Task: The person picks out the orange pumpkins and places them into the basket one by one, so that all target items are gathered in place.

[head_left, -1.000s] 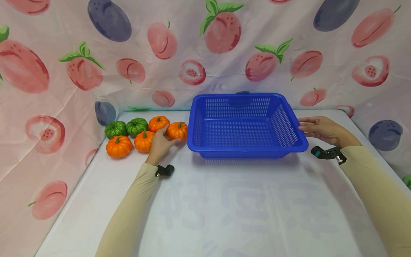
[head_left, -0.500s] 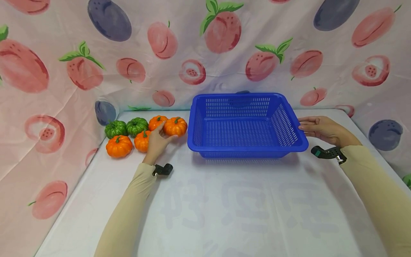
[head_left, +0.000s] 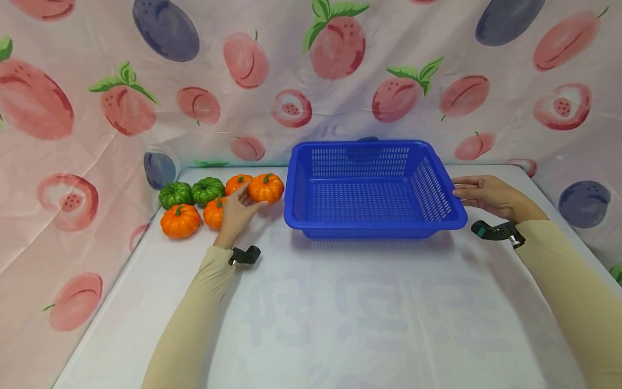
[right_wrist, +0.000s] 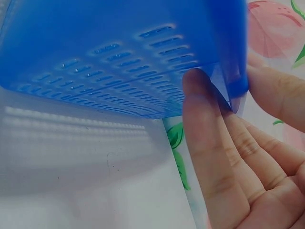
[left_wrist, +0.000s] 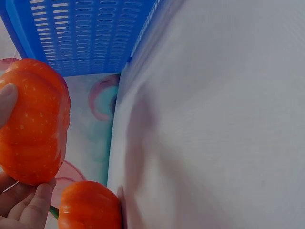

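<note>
Left grip (head_left: pixel 235 212) pinches one orange pumpkin (head_left: pixel 267 189), which is just left of the blue basket (head_left: pixel 374 225), while right grip (head_left: pixel 495 199) holds this basket from its right side.

Fruit-print cloth (head_left: pixel 340 102) behind white table (head_left: pixel 359 302)

Basket (head_left: pixel 374 226) stands toward back of table (head_left: pixel 369 308), cloth (head_left: pixel 340 124) behind. Five pumpkins (head_left: pixel 180 222) lie left of it; sixth pumpkin (head_left: pixel 266 189) in left hand (head_left: pixel 235 214), near basket's left side. Right hand (head_left: pixel 493 198) at right rim.
</note>
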`<move>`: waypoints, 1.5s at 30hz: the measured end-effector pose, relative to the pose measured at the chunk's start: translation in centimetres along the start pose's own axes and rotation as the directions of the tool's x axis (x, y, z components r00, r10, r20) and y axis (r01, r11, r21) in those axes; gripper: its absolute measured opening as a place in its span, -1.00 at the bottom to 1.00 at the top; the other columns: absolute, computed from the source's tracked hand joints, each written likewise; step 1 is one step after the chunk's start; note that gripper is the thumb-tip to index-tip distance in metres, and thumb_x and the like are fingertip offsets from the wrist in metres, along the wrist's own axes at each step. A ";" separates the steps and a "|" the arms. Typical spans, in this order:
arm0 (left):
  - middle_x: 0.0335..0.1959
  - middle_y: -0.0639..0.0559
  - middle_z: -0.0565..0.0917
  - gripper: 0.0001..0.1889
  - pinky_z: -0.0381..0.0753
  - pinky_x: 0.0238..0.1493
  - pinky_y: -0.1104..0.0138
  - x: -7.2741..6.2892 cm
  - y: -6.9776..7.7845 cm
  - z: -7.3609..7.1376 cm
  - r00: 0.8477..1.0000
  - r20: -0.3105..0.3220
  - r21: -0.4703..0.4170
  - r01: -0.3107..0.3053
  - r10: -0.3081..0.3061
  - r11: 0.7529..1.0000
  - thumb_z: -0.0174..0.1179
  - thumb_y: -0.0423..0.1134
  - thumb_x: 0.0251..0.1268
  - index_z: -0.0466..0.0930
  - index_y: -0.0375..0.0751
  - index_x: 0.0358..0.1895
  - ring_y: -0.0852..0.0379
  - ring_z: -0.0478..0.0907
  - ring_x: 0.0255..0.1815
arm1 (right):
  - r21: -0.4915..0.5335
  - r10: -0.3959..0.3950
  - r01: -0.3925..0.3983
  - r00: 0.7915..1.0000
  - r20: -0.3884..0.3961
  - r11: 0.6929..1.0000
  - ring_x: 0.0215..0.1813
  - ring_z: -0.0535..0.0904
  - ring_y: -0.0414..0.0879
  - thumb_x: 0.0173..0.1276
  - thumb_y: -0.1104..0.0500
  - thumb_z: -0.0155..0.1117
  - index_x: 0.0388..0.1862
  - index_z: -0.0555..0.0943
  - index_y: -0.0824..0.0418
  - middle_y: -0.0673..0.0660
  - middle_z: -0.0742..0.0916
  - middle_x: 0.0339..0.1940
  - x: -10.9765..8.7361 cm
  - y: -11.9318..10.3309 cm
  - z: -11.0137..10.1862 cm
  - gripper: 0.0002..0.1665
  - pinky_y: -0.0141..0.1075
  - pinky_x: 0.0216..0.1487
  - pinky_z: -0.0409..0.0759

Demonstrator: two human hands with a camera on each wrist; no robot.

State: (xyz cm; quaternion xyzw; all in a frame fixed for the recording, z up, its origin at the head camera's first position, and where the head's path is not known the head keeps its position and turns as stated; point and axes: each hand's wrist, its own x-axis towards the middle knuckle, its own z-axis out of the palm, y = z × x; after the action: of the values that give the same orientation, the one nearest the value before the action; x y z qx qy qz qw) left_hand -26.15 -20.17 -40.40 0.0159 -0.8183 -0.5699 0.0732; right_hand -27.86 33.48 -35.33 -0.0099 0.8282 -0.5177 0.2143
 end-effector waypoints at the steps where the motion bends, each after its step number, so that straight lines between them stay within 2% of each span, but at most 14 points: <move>1: 0.35 -0.29 0.34 -0.16 0.45 0.30 0.19 0.0 0.1 -0.1 1.000 -0.009 0.001 -0.013 0.013 1.000 0.39 -0.27 0.05 0.16 -0.36 0.40 -0.09 0.39 0.33 | -0.002 0.001 -0.001 1.000 0.001 1.000 -0.17 0.61 -0.46 0.39 0.03 0.14 0.46 -0.01 0.44 -0.42 0.65 -0.31 0.0 0.0 0.0 -0.12 -0.56 -0.08 0.61; 8: 0.36 -0.23 0.35 -0.22 0.40 0.33 0.20 0.3 1.0 -0.8 0.995 -0.048 -0.004 -0.093 0.093 0.996 0.39 -0.30 0.03 0.24 -0.33 0.37 -0.05 0.35 0.36 | -0.003 0.001 -0.001 1.000 0.000 1.000 -0.17 0.61 -0.47 0.38 0.03 0.15 0.46 -0.02 0.45 -0.42 0.65 -0.32 0.0 -0.1 0.0 -0.10 -0.56 -0.08 0.61; 15: 0.37 -0.17 0.36 -0.20 0.37 0.36 0.22 0.5 2.1 -1.7 0.995 -0.041 -0.007 -0.093 0.093 0.996 0.40 -0.26 0.02 0.24 -0.28 0.38 -0.01 0.35 0.36 | 0.008 0.001 -0.001 1.000 0.001 1.000 -0.17 0.62 -0.46 0.38 0.04 0.15 0.46 -0.02 0.45 -0.42 0.65 -0.31 0.0 0.0 -0.1 -0.11 -0.55 -0.08 0.62; 22: 0.35 -0.16 0.39 -0.21 0.37 0.36 0.24 1.0 2.9 -2.5 0.993 -0.012 -0.029 -0.120 0.120 0.992 0.40 -0.26 0.02 0.26 -0.24 0.38 0.00 0.37 0.35 | 0.017 0.002 -0.002 1.000 0.001 1.000 -0.17 0.62 -0.46 0.38 0.04 0.16 0.46 -0.01 0.44 -0.41 0.66 -0.31 0.0 0.0 -0.1 -0.11 -0.56 -0.08 0.61; 27: 0.37 -0.09 0.37 -0.21 0.38 0.36 0.28 1.3 3.3 -3.0 0.995 0.028 -0.037 -0.094 0.095 0.995 0.40 -0.21 0.02 0.27 -0.14 0.38 0.05 0.35 0.37 | 0.021 -0.001 0.002 1.000 -0.002 1.000 -0.17 0.62 -0.45 0.38 0.05 0.16 0.45 0.00 0.44 -0.41 0.66 -0.31 0.0 0.0 -0.1 -0.12 -0.55 -0.07 0.62; 33: 0.40 -0.08 0.34 -0.20 0.36 0.36 0.30 1.6 3.8 -3.4 0.997 0.049 -0.054 -0.057 0.060 0.997 0.40 -0.22 0.02 0.25 -0.14 0.39 0.06 0.32 0.39 | 0.019 -0.007 0.007 1.000 -0.004 1.000 -0.17 0.62 -0.45 0.38 0.05 0.16 0.45 0.01 0.45 -0.41 0.66 -0.31 -0.1 0.0 -0.1 -0.12 -0.55 -0.08 0.62; 38: 0.42 -0.08 0.30 -0.19 0.34 0.39 0.28 1.8 4.2 -3.6 0.995 0.077 -0.033 -0.054 0.056 0.998 0.39 -0.21 0.03 0.23 -0.13 0.40 0.05 0.29 0.41 | 0.008 -0.004 0.004 1.000 0.007 1.000 -0.16 0.62 -0.45 0.38 0.03 0.15 0.45 0.00 0.45 -0.41 0.66 -0.30 0.0 0.0 -0.1 -0.12 -0.54 -0.06 0.62; 45: 0.39 -0.07 0.34 -0.20 0.35 0.38 0.27 2.3 4.8 -3.6 0.991 0.100 -0.001 -0.093 0.093 0.996 0.40 -0.15 0.02 0.26 -0.10 0.39 0.05 0.33 0.39 | -0.002 -0.001 0.001 1.000 0.021 1.000 -0.16 0.62 -0.46 0.39 0.02 0.13 0.45 -0.01 0.45 -0.42 0.66 -0.30 0.0 -0.1 -0.2 -0.12 -0.53 -0.06 0.63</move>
State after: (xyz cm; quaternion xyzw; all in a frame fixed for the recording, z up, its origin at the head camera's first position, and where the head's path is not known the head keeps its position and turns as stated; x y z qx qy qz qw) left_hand -27.63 -22.13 -34.43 -0.0508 -0.8217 -0.5646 0.0585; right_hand -27.95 33.61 -35.18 -0.0158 0.8264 -0.5168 0.2228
